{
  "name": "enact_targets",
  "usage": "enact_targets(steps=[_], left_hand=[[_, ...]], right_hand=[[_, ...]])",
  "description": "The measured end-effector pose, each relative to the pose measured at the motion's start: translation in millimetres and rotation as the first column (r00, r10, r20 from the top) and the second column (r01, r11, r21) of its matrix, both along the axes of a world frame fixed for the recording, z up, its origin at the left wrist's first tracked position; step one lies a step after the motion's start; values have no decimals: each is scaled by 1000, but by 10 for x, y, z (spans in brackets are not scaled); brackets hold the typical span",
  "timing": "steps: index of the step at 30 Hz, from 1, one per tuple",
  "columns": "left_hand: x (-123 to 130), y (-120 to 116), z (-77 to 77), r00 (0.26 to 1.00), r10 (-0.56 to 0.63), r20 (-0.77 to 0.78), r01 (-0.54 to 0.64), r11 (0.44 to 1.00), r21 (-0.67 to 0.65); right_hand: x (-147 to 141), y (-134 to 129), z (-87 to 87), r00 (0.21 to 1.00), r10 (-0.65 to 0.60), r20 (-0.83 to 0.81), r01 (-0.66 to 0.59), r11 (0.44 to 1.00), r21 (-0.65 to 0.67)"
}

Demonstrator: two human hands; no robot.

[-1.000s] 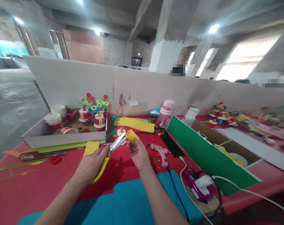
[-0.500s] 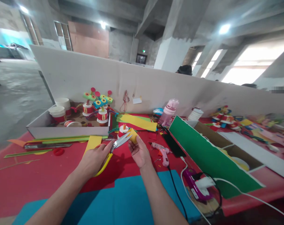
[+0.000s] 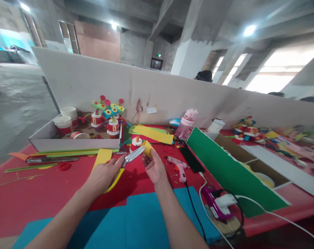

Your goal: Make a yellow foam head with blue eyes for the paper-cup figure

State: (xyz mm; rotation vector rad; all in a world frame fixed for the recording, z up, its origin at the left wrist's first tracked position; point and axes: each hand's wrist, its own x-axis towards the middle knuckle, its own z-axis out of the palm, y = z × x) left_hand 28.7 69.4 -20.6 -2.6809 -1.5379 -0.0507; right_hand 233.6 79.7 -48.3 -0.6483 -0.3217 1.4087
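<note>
My left hand (image 3: pixel 106 174) is closed round the yellow handles of a pair of scissors (image 3: pixel 132 156), its blades pointing up and right. Between the thumb and fingers of my right hand (image 3: pixel 155 166) is a small piece of yellow paper (image 3: pixel 147 148), bent over in a curve. The blade tips lie close by the paper's left edge; whether they touch it I cannot tell. Just behind the blades stands an upturned paper cup (image 3: pixel 135 143) with a small orange spring on top and a green folded strip at its side.
A white box (image 3: pixel 76 144) at the left holds cups and finished paper figures. A pink glue gun (image 3: pixel 180 167), a phone (image 3: pixel 192 159) and a purple power strip (image 3: pixel 216 204) with cables lie right. Beyond them stands a green-sided box (image 3: pixel 232 173). Blue sheets (image 3: pixel 146 214) lie in front.
The scissor blades have come nearly together and sit slightly lower against the yellow paper. Both hands stay almost where they were; the paper has turned a little.
</note>
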Motion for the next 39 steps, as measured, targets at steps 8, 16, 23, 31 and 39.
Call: enact_targets(steps=[8, 16, 23, 31, 39], left_hand=[[11, -9, 15, 1000, -12, 10, 12, 1000, -19], [-5, 9, -28, 997, -27, 69, 30, 998, -47], [-22, 54, -106, 991, -47, 126, 54, 997, -53], [-36, 56, -124, 990, -69, 126, 73, 997, -33], [-37, 61, -157, 987, -61, 149, 69, 996, -52]], right_hand=[[-2, 1, 33, 999, -6, -40, 5, 999, -35], [-27, -14, 62, 998, -57, -13, 57, 998, 38], [-73, -30, 64, 999, -52, 15, 50, 993, 106], [-111, -40, 51, 1000, -30, 7, 29, 990, 136], [-110, -29, 45, 999, -41, -2, 40, 989, 140]])
